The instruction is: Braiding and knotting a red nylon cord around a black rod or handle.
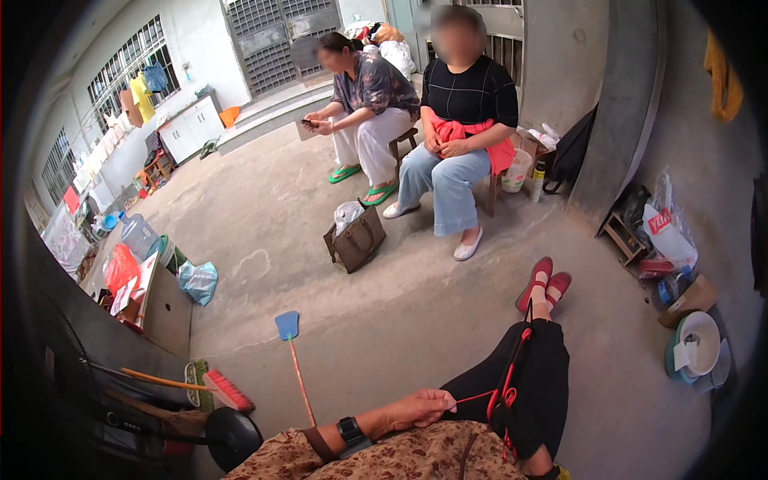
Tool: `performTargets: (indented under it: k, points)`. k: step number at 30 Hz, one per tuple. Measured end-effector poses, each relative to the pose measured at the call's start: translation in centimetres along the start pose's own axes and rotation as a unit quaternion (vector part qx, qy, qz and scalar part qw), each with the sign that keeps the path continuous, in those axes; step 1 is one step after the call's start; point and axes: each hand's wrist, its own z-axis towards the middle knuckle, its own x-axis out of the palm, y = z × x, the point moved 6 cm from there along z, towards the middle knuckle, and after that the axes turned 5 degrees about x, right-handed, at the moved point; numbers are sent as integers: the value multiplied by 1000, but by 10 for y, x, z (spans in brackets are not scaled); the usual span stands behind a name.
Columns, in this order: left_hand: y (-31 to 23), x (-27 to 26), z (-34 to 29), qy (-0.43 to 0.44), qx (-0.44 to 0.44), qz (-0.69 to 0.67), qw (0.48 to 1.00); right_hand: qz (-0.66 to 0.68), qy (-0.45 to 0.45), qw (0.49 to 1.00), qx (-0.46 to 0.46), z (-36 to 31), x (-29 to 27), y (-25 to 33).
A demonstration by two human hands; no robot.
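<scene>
My left hand (pixel 424 410), with a dark watch-like device on its wrist, is closed in a pinch. Between its fingertips runs a taut red cord (pixel 475 398). That cord leads right to a strip of red and black cords (pixel 509 394) with loops in it, stretched along my black trousers (pixel 548 376). At its far end a black strand reaches toward my red shoes (pixel 538 286). Of my right arm only a bit of skin (pixel 539 462) shows by the lower edge; the fingers of my right hand are hidden.
Two seated people face me across the concrete floor, a brown bag (pixel 356 240) before them. A blue fly swatter (pixel 288 325) leans on the left; a red-bristled brush (pixel 228 390) lies near it. Basins (pixel 698 344), a cardboard box and bags line the right wall.
</scene>
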Motion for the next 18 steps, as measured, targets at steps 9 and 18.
performTargets:
  k: [9,18]
  points:
    - [0,-5,0,-1,-8,-11,1000,239,-51,969,21,-23,-28,12]
    - [-2,-3,2,28,-31,-27,999,427,-150,891,38,-55,-73,1]
